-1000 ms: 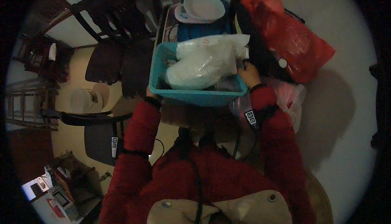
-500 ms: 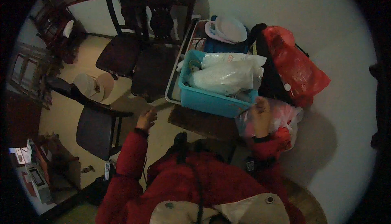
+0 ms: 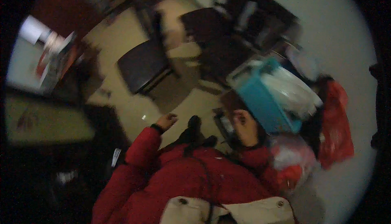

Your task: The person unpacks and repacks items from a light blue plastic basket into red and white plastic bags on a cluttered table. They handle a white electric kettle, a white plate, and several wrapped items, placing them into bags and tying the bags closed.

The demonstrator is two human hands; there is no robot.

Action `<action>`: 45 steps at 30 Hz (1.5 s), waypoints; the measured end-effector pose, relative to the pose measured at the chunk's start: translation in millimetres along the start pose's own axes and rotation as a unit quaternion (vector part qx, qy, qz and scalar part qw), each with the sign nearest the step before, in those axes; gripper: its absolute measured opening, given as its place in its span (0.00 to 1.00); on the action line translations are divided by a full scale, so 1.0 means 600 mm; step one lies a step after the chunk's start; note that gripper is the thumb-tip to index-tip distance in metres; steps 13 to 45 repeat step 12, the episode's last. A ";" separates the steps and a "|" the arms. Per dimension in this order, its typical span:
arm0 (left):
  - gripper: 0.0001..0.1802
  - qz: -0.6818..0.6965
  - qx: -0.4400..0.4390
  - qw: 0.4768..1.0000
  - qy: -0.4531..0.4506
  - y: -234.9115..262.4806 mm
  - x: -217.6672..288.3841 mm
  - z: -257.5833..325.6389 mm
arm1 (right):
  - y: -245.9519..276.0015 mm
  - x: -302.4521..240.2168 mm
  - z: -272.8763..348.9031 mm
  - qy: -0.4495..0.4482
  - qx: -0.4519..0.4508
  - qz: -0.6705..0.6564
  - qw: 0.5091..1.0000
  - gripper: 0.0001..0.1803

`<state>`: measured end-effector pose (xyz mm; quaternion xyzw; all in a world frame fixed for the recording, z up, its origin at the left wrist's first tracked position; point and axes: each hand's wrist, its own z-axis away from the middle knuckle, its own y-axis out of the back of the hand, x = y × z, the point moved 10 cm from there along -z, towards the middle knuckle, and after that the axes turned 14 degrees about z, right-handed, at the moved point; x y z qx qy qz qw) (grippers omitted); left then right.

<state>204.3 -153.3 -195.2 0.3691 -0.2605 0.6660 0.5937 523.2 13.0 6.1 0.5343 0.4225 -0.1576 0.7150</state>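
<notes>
My left hand (image 3: 166, 121) hangs in front of my red jacket, over the floor, with loosely bent fingers and nothing visible in them. On the other side, my right hand (image 3: 247, 130) is raised near the front of a turquoise plastic box (image 3: 264, 97). Its fingers are bent and blurred, a dark gap shows between them, and no held thing can be made out. White plastic bags (image 3: 290, 92) fill the box. Beside it, low on the right, lies a clear bag with pink and red contents (image 3: 291, 154).
A red plastic bag (image 3: 336, 130) lies along the wall at the right. Dark wooden chairs stand ahead, one (image 3: 144, 66) nearest on the left. At far left is a table (image 3: 49, 120) with a bright screen (image 3: 33, 30) behind it.
My view has turned left, so the box and bags now sit farther right and tilted. My right hand is now in front of the box, away from its corner. The picture is blurred.
</notes>
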 end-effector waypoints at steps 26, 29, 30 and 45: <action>0.32 -0.047 0.181 0.973 0.132 0.135 -0.121 0.155 | -0.178 -0.125 -0.125 0.109 -0.286 0.102 0.947 0.17; 0.32 -0.047 0.181 0.973 0.132 0.135 -0.121 0.155 | -0.178 -0.125 -0.125 0.109 -0.286 0.102 0.947 0.17; 0.32 -0.047 0.181 0.973 0.132 0.135 -0.121 0.155 | -0.178 -0.125 -0.125 0.109 -0.286 0.102 0.947 0.17; 0.32 -0.047 0.181 0.973 0.132 0.135 -0.121 0.155 | -0.178 -0.125 -0.125 0.109 -0.286 0.102 0.947 0.17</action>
